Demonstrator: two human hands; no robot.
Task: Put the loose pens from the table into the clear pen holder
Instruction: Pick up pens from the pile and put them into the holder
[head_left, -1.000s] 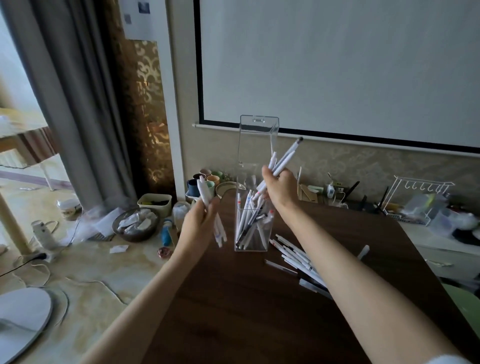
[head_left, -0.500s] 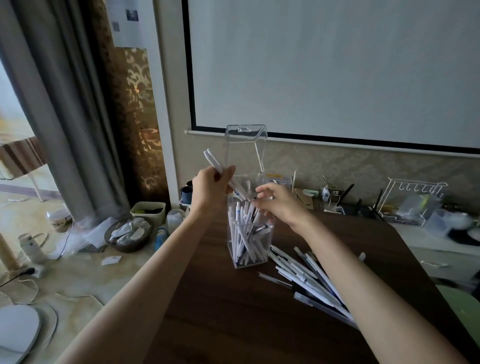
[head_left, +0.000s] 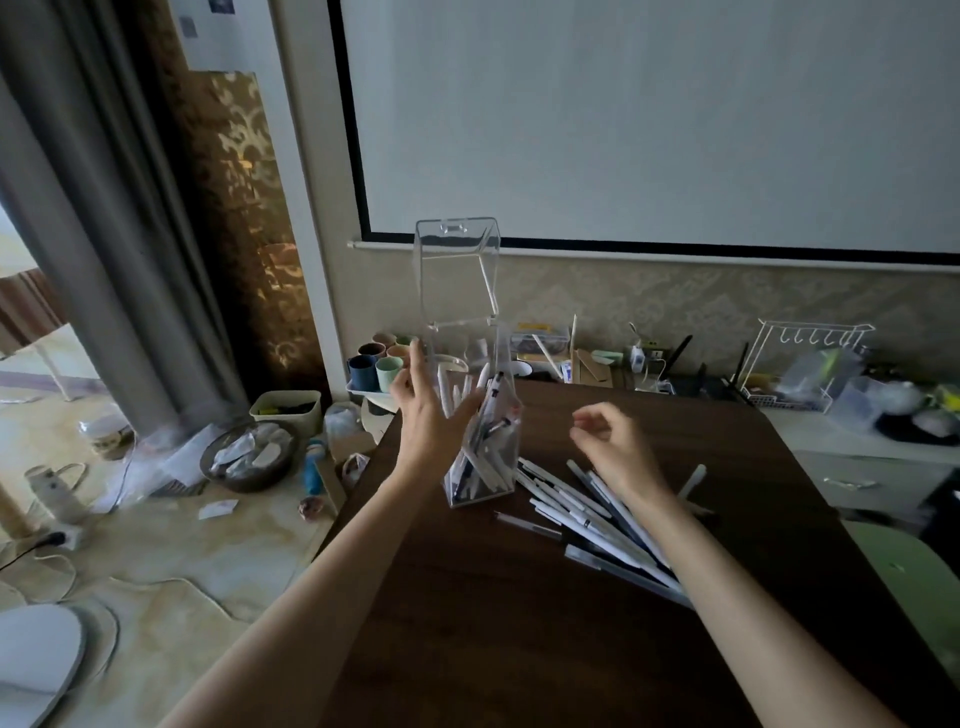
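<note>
The clear pen holder (head_left: 498, 491) stands on the dark wooden table (head_left: 519, 623) with its hinged lid (head_left: 457, 270) raised. Several white pens stand inside it. My left hand (head_left: 426, 415) is open with fingers spread, right against the holder's left side, holding nothing. My right hand (head_left: 613, 447) hovers to the right of the holder, fingers loosely curled and empty. Under and beside my right wrist lies a heap of loose white pens (head_left: 587, 519) on the table.
Coloured cups (head_left: 376, 366) stand on a tray behind the holder. A white wire rack (head_left: 800, 364) and clutter fill the back right shelf. A bowl (head_left: 249, 457) and a bin (head_left: 285, 410) sit on the floor at left. A green chair (head_left: 904, 571) is at right.
My left hand has let its pens go into the holder and opened. My right hand has pulled back from the holder to the right. The camera has tilted down slightly.
</note>
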